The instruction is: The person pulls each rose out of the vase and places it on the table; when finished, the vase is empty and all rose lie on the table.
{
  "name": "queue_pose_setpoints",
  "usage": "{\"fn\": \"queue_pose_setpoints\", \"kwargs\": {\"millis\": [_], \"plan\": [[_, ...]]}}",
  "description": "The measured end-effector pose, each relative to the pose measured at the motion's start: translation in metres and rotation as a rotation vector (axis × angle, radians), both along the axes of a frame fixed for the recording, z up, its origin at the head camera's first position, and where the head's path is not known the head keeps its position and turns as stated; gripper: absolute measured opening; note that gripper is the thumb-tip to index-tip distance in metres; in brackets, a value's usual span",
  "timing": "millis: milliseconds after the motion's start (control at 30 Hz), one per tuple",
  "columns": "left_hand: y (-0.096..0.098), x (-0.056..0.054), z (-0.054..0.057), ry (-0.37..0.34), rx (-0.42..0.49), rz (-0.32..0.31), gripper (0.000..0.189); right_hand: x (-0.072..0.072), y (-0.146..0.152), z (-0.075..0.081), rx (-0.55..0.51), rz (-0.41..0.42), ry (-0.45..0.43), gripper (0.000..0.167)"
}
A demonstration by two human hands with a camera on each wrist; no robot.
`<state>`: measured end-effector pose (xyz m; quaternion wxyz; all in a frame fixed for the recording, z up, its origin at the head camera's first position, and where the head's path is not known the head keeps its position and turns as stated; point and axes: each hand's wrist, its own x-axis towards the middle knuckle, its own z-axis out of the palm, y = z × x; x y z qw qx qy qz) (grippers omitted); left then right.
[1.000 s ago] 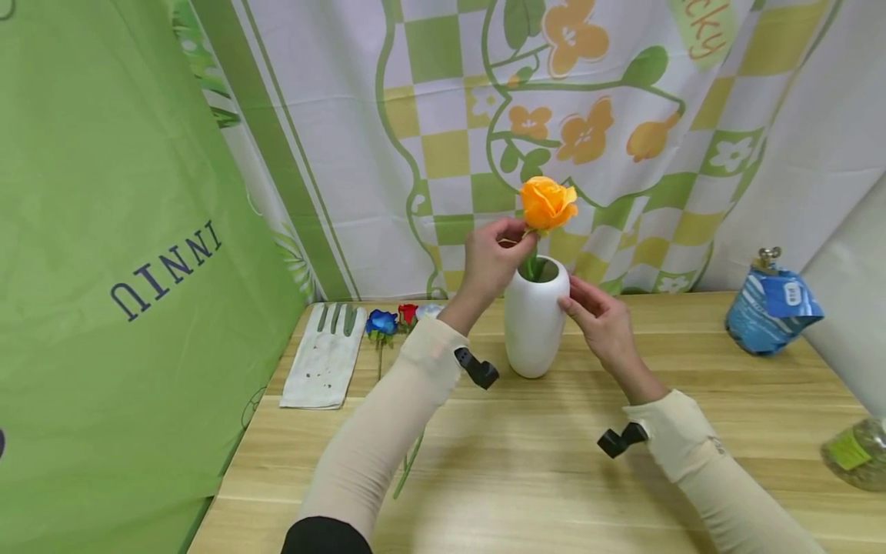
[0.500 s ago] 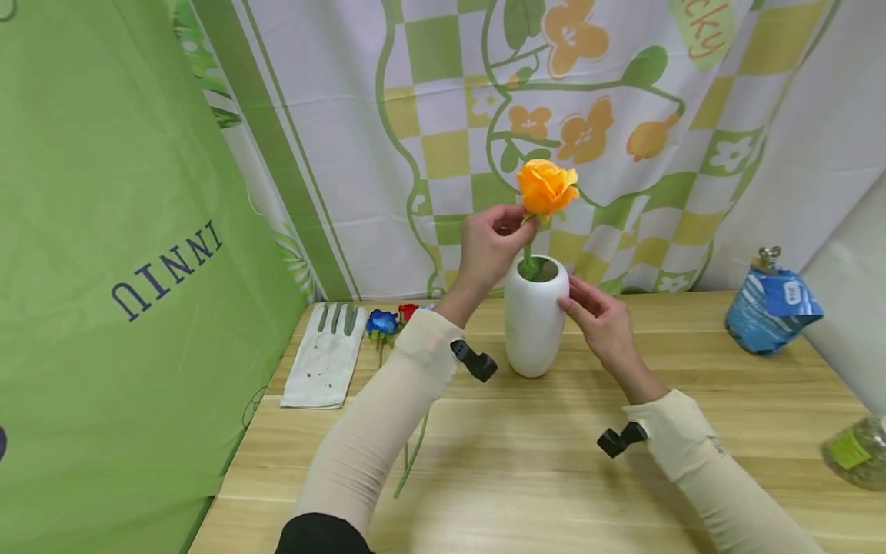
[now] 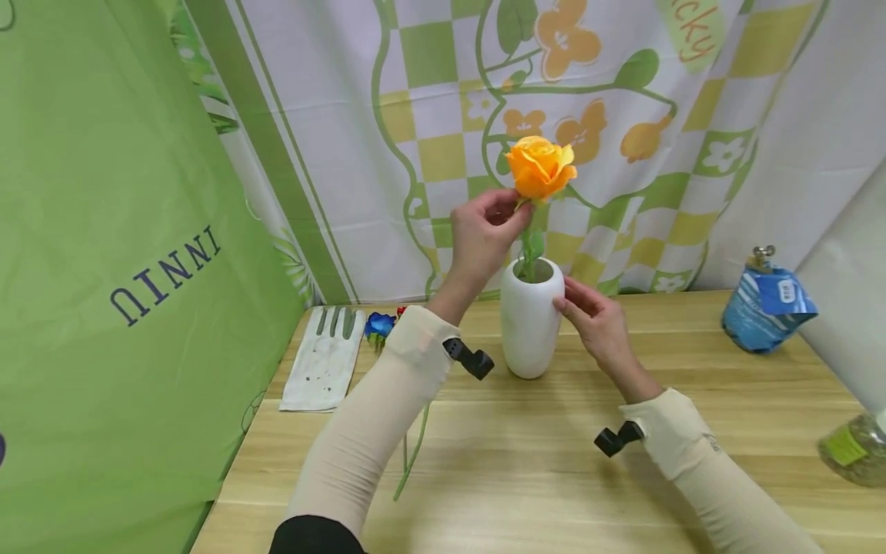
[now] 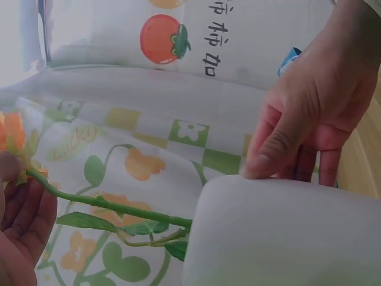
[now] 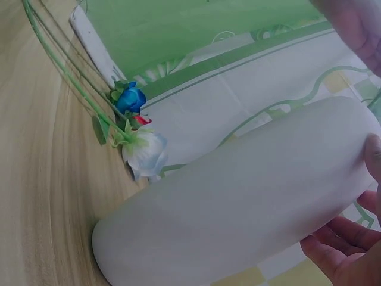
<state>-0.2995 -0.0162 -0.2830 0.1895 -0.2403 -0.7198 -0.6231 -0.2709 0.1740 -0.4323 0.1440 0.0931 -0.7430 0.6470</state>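
Observation:
My left hand (image 3: pixel 487 235) pinches an orange rose (image 3: pixel 540 168) just under its bloom. The green stem (image 4: pixel 125 208) with its leaves runs down into the mouth of a white vase (image 3: pixel 529 327), which hides the lower end. Upright on the table, the vase has my right hand (image 3: pixel 601 322) at its upper right side. The right thumb (image 5: pixel 374 156) lies against the vase wall near the rim, with the other fingers bent round towards the back. In the left wrist view the stem slants from the left fingers to the vase mouth.
Left on the wooden table (image 3: pixel 512 469) lie a white glove (image 3: pixel 321 362), a blue rose (image 3: pixel 379 325), a red rose (image 5: pixel 141 120) and a white rose (image 5: pixel 146 154). A blue pouch (image 3: pixel 767 308) and a glass jar (image 3: pixel 854 450) stand at right. A patterned curtain (image 3: pixel 332 154) hangs behind.
My left hand has risen with the orange rose, and more of its stem and a leaf show above the vase mouth. The right hand keeps its place on the vase.

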Motion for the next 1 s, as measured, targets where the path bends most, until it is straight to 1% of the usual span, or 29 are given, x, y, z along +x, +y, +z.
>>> {"fn": "queue_pose_setpoints", "kwargs": {"millis": [200,300,500,633,800,933,1000], "plan": [[0.001,0.001,0.009,0.092,0.028,0.007,0.021,0.000,0.000,0.000,-0.037,0.017,0.007,0.049],[0.000,0.002,0.012,0.119,0.024,0.004,0.021,0.000,0.000,0.000,-0.031,0.016,0.003,0.050],[-0.002,0.004,0.020,0.136,0.014,-0.002,0.021,0.000,0.000,0.001,-0.016,0.009,-0.007,0.050],[-0.002,0.006,0.027,0.149,0.023,0.000,0.021,0.000,0.000,0.002,-0.011,0.011,-0.009,0.050],[-0.001,0.007,0.037,0.139,0.044,-0.017,0.022,0.002,0.000,0.003,-0.021,0.011,-0.011,0.050],[-0.001,0.008,0.042,0.130,0.055,-0.011,0.022,0.002,0.000,0.003,-0.006,0.016,-0.017,0.051],[-0.001,0.008,0.043,0.145,0.057,-0.014,0.023,0.002,-0.001,0.003,0.004,0.016,-0.019,0.051]]}}
